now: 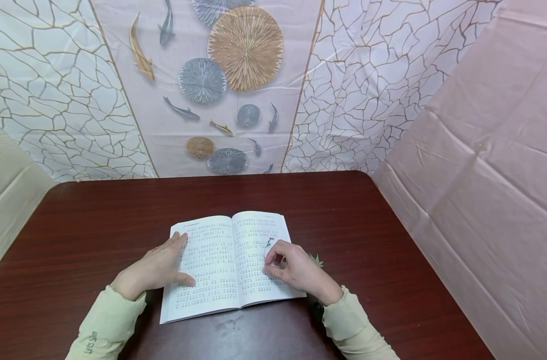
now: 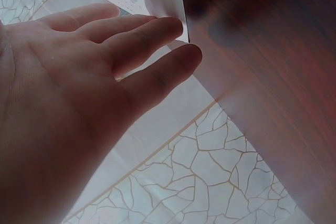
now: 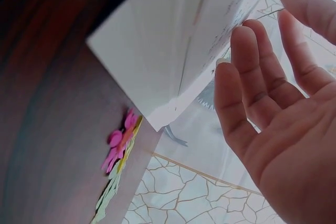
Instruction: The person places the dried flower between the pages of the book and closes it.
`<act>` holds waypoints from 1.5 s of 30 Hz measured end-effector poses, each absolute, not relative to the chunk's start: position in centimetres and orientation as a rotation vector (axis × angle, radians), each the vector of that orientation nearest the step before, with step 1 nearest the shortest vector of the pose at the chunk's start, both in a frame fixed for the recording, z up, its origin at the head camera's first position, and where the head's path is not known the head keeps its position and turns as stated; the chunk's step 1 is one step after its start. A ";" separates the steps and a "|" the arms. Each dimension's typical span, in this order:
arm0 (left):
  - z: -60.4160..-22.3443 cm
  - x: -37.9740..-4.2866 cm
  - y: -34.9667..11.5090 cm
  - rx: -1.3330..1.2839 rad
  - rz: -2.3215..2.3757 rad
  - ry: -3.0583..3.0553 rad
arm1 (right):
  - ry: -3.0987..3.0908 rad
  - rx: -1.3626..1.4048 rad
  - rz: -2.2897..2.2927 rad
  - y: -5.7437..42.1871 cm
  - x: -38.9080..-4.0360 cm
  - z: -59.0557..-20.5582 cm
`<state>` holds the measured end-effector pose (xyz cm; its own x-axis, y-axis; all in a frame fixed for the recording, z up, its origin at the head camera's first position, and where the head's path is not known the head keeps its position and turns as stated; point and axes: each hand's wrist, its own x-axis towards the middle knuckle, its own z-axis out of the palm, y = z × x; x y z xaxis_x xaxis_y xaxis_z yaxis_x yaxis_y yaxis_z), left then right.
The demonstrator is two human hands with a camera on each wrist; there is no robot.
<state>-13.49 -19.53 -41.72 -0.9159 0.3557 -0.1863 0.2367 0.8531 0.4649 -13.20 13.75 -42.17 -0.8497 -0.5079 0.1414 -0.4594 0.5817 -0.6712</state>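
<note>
An open book [image 1: 210, 270] with printed pages lies on the dark red table [image 1: 98, 225]. My left hand [image 1: 158, 265] rests at the left page's outer edge, fingers extended and thumb spread over the page; its fingertips are by the book's edge in the left wrist view. Over the right page, my right hand [image 1: 296, 267] pinches a thin dark strand [image 3: 269, 13] between thumb and index finger, the other fingers loosely bent. A small dark shape [image 1: 270, 242] shows beside the index finger, above the printed lines. I cannot tell what the strand belongs to.
A pink flower-shaped piece [image 3: 121, 142] with pale green leaf-like parts [image 3: 107, 195] lies on the table right of the book. A green leaf tip [image 1: 317, 260] shows behind my right wrist. Patterned cloth [image 1: 246, 125] hangs behind the table, plain cloth [image 1: 480, 175] along the right.
</note>
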 end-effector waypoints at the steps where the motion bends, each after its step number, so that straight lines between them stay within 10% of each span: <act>1: -41.7 -13.5 -19.5 0.448 0.644 2.763 | 2.736 -0.839 -1.128 13.7 -13.2 -42.2; 45: -41.5 -13.4 -19.4 0.440 0.676 2.745 | 2.921 -0.348 -1.138 17.4 -13.4 -41.2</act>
<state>-13.38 -19.38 -41.50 -0.9145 0.3548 -0.1943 0.2239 0.8440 0.4874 -13.40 17.37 -41.15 -0.9756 -0.2000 0.0909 -0.2088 0.7154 -0.6668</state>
